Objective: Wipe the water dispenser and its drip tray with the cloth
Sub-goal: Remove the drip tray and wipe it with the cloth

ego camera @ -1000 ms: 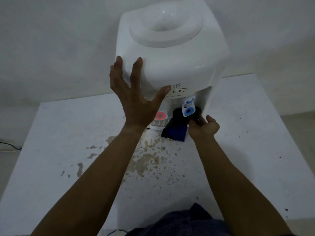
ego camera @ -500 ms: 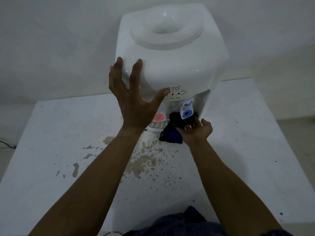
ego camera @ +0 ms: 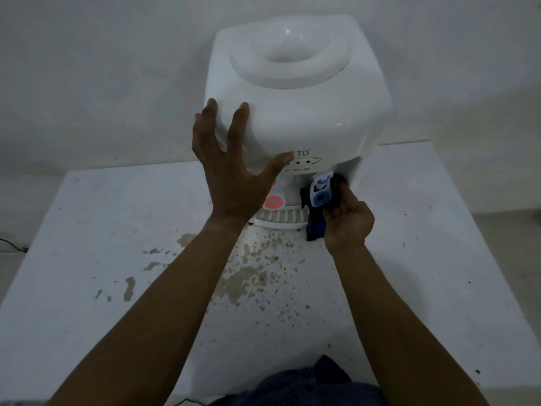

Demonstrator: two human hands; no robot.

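A white tabletop water dispenser (ego camera: 307,112) stands at the back of a white table (ego camera: 87,259). My left hand (ego camera: 231,174) lies spread against its front left corner, fingers straight, thumb near the indicator panel. My right hand (ego camera: 347,218) grips a dark blue cloth (ego camera: 314,227) bunched around the blue tap (ego camera: 320,191), at the right of the tap recess. The red tap (ego camera: 273,202) shows just past my left hand. Under the taps sits the white slotted drip tray (ego camera: 281,216), its right end covered by the cloth.
Brown dried stains and specks (ego camera: 248,276) spread over the table in front of the dispenser. A plain wall rises behind. A dark cable (ego camera: 11,247) lies on the floor at far left. My dark clothing (ego camera: 316,388) shows at the bottom edge.
My right hand has lifted the cloth from the tray's right end up around the blue tap. My left hand has stayed spread on the dispenser's front corner.
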